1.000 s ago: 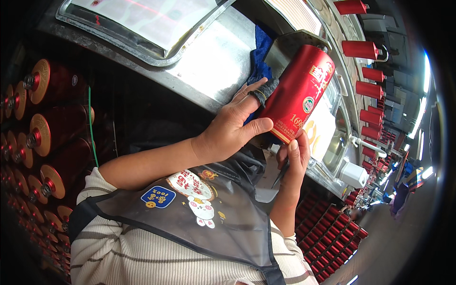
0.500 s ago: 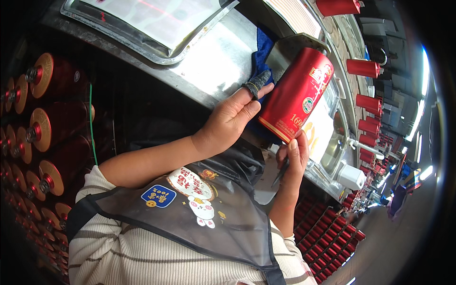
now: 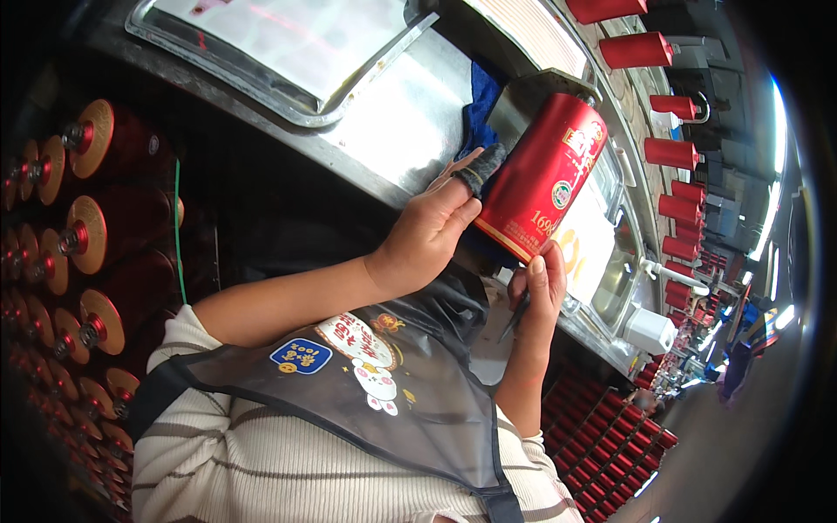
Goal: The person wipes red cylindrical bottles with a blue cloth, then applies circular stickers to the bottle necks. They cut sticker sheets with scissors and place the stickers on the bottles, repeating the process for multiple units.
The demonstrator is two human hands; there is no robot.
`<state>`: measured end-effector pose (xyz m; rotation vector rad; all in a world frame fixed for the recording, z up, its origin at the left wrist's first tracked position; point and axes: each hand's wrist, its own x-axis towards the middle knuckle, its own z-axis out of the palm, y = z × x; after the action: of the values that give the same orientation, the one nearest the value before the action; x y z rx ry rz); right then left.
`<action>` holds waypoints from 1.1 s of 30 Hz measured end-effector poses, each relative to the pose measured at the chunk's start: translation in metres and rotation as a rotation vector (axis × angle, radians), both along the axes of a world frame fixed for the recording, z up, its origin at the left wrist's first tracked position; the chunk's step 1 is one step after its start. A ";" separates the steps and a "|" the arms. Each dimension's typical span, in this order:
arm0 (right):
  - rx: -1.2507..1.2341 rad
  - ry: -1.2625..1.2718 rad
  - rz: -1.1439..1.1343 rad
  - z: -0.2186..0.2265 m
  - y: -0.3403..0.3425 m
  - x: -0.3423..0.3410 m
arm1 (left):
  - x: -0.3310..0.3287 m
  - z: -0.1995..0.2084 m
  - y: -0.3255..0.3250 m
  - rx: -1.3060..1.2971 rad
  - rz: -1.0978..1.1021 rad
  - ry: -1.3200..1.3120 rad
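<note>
The red bottle (image 3: 539,174) could drop if the right hand (image 3: 542,289), fingers pinching its near end, slips (left hand's (image 3: 422,234) finger grip unclear).

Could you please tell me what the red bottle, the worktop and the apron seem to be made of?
Red bottle: satin, metallic-looking coating with soft highlights; the body beneath, glass, ceramic or metal, I cannot tell.
Worktop: probably stainless steel, polished grey with bright glare.
Apron: likely smooth plastic sheet, with glossy creases near the waist.
</note>
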<state>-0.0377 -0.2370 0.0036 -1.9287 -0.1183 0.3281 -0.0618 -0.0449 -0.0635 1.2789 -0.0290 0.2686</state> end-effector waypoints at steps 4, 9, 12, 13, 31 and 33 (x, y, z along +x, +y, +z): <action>0.084 0.080 -0.029 0.002 0.004 0.001 | -0.021 0.018 0.013 0.541 0.189 -0.258; 0.072 0.071 -0.054 0.001 -0.009 0.003 | -0.040 0.027 0.009 0.780 0.218 -0.258; 0.287 0.015 -0.044 -0.032 -0.036 0.000 | -0.047 0.024 0.002 0.733 0.189 -0.184; 0.368 -0.007 -0.040 -0.049 -0.044 0.004 | -0.049 0.019 -0.001 0.720 0.207 -0.156; 0.195 0.059 -0.037 -0.032 -0.021 0.011 | -0.053 0.017 -0.006 0.703 0.286 -0.136; 0.234 0.061 -0.040 -0.037 -0.023 0.012 | -0.055 0.025 -0.004 0.723 0.267 -0.167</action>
<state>-0.0260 -0.2595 -0.0330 -1.6862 -0.0744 0.3315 -0.1164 -0.0485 -0.0388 1.9790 -0.1060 0.6326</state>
